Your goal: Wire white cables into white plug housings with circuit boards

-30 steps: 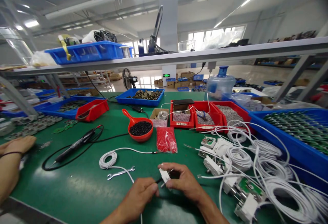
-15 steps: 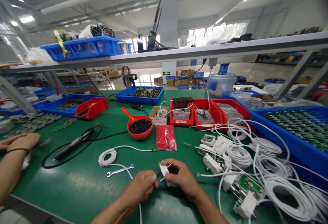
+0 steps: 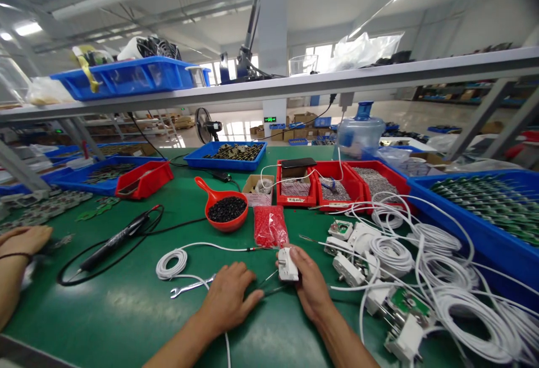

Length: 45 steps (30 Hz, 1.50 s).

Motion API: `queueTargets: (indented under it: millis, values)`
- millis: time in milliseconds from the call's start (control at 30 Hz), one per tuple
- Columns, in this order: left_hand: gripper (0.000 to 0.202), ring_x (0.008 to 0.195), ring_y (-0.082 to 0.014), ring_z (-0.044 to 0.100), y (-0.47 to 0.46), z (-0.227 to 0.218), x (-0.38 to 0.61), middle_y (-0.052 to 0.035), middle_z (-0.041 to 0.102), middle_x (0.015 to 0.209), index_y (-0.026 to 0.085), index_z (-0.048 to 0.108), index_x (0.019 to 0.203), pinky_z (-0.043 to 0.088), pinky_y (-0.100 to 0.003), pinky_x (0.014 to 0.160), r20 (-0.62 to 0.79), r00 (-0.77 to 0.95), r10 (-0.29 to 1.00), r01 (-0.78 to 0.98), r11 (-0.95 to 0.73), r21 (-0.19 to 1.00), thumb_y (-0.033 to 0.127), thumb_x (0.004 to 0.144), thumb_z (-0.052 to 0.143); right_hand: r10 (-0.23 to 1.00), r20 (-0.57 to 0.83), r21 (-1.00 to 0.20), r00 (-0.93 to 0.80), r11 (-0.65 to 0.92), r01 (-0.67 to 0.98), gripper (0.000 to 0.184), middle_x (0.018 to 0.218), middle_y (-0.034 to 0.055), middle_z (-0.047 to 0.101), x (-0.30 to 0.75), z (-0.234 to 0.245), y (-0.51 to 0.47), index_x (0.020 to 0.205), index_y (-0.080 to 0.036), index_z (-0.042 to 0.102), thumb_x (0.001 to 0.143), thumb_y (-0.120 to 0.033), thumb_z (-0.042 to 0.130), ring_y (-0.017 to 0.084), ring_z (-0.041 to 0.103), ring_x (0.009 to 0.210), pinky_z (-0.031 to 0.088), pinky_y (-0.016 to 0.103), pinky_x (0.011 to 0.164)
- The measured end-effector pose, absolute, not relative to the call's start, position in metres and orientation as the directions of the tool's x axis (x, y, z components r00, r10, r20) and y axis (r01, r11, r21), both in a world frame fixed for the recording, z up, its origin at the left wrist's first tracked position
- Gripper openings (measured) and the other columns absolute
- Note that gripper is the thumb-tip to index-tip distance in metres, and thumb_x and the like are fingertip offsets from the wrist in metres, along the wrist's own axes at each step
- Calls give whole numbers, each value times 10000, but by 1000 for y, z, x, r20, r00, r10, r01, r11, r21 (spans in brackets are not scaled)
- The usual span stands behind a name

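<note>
My right hand grips a white plug-like housing, its fingers and thumb around the right side. My left hand lies low over the green table, palm down and fingers apart, just left of the housing. Thin slender pieces show between the two hands; what they are I cannot make out. A double-ended wrench lies against my left hand's fingers, its right end hidden. One white cable coil rests left of it, with a lead running under my left hand and another ending near the bag of red parts.
White cables and housings pile up at right. An orange scoop of black parts, red bins and a blue tray stand around. A black pen-shaped tool lies left; another person's hand is at far left.
My left hand has come away from the white housing, moved left and opened. My right hand has raised and turned the housing, up towards the red bag.
</note>
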<state>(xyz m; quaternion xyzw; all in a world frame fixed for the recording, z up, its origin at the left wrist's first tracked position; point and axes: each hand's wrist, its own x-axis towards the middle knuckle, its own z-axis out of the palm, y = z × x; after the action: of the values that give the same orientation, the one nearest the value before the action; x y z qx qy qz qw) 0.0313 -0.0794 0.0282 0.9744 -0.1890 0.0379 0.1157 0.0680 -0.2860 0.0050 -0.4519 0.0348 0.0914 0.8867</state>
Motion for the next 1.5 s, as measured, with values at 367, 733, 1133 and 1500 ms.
queueTargets:
  millis: [367, 733, 1133, 1500]
  values:
    - [120, 881, -182, 532, -96, 15, 106, -40, 594, 890, 170, 607, 841, 347, -274, 763, 183, 961, -209, -263, -897, 356, 253, 901, 544, 139, -133, -731, 981, 655, -191, 491, 931, 68, 673, 74, 3, -290, 1142, -178, 603, 776, -481, 727, 212, 632, 812, 510, 281, 603]
    - [244, 742, -138, 571, -101, 59, 78, -24, 638, 788, 152, 669, 817, 386, -210, 675, 207, 954, -218, -299, -605, 738, 316, 894, 506, 161, -78, -733, 984, 660, -166, 419, 916, 60, 670, 72, 1, -286, 1113, -172, 604, 807, -438, 710, 205, 631, 779, 500, 294, 633]
    - [244, 674, -126, 525, -118, 55, 67, -23, 622, 747, 138, 678, 774, 373, -204, 627, 224, 973, -59, -224, -488, 844, 338, 850, 561, 256, -64, -665, 965, 709, -232, 384, 939, 62, 670, 65, 3, -278, 1093, -183, 604, 821, -437, 697, 228, 646, 850, 523, 320, 675]
    - [247, 682, -124, 521, -123, 54, 65, -19, 606, 749, 136, 661, 751, 366, -208, 632, 210, 975, -69, -216, -497, 841, 332, 855, 554, 267, -66, -638, 961, 730, -246, 391, 933, 60, 666, 65, 4, -276, 1096, -172, 601, 816, -422, 711, 209, 637, 833, 523, 306, 671]
